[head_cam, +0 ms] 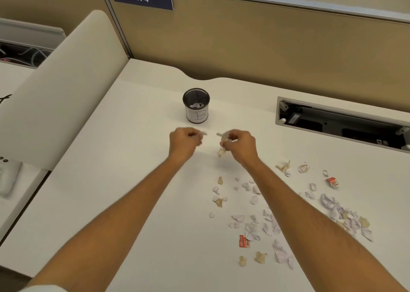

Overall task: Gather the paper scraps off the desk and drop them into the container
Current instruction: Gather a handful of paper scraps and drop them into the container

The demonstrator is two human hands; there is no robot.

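Note:
A black mesh cup [196,105] with a white label marked "B" stands upright on the white desk [124,180]; some white paper lies inside it. My left hand [185,141] is closed on a small white scrap, just in front of the cup. Beside it, my right hand [240,144] is closed on several white and tan scraps, one dangling below the fingers. Many loose paper scraps [253,222] lie scattered on the desk to the right of my right forearm, with a denser heap [346,216] further right and two red-printed pieces among them.
An open cable tray recess [341,125] is cut into the desk at the right rear. A tan partition wall [266,39] runs along the back, with a sign reading 474. A rounded white divider [66,87] borders the desk on the left.

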